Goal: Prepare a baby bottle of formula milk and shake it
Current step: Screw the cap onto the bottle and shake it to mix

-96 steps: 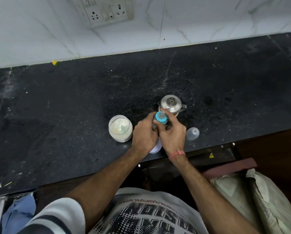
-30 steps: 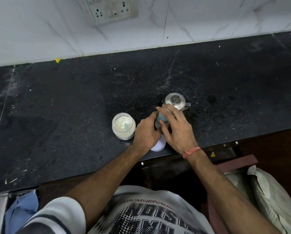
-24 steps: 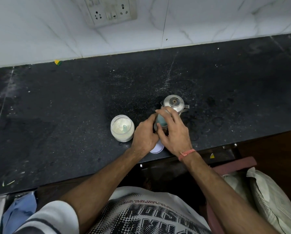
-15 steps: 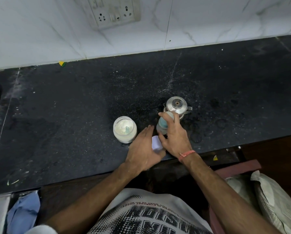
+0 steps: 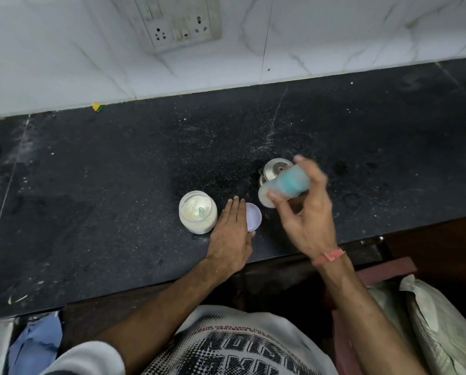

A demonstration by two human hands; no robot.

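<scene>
My right hand [image 5: 306, 212] grips the baby bottle [image 5: 286, 186], which is lifted off the black counter [image 5: 118, 185], tilted on its side and blurred; its blue collar points right and its milky base points left. My left hand [image 5: 230, 234] lies flat on the counter, fingers apart, its fingertips on the edge of a pale round lid [image 5: 252, 216]. Just left of that hand stands an open jar of white formula powder [image 5: 198, 211] with a small scoop in it. A steel kettle [image 5: 273, 170] stands right behind the bottle, partly hidden by it.
The counter's front edge runs just below my hands. A white tiled wall with a socket plate [image 5: 180, 21] rises behind the counter. A pale sack [image 5: 437, 328] sits on the floor at the lower right, and blue cloth [image 5: 34, 345] at the lower left.
My left hand let go of the bottle and dropped flat beside the lid. My right hand lifted the capped bottle off the counter and tipped it sideways, now blurred with motion.
</scene>
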